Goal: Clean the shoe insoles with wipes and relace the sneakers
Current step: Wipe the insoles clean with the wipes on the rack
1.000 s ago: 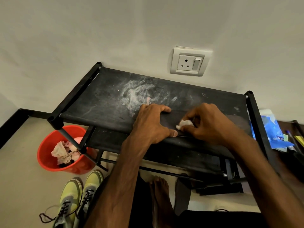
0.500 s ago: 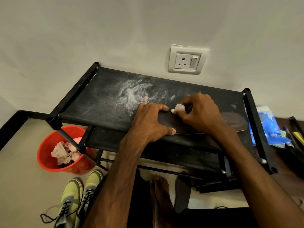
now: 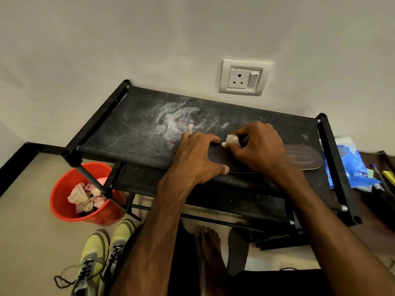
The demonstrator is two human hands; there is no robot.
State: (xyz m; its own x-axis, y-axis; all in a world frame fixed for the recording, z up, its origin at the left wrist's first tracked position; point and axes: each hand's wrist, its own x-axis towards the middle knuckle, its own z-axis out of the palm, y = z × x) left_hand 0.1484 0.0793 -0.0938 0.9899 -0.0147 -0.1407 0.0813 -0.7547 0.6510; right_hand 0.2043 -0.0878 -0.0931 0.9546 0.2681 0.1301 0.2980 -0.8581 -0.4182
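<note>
Lying on the right half of the black rack's top shelf [image 3: 128, 129] in mid-frame, the dark insole [image 3: 303, 160] shows only its right end; the rest is hidden under both hands and hard to tell from the black cloth. The left hand [image 3: 196, 159] grips its left end, fingers curled over the far edge and thumb on the near edge, while the right hand [image 3: 258, 150] pinches a small white wipe [image 3: 232, 140] against it, the wipe mostly covered. At lower left, the yellow sneakers [image 3: 102, 253] are cut off by the frame edge and the forearm.
</note>
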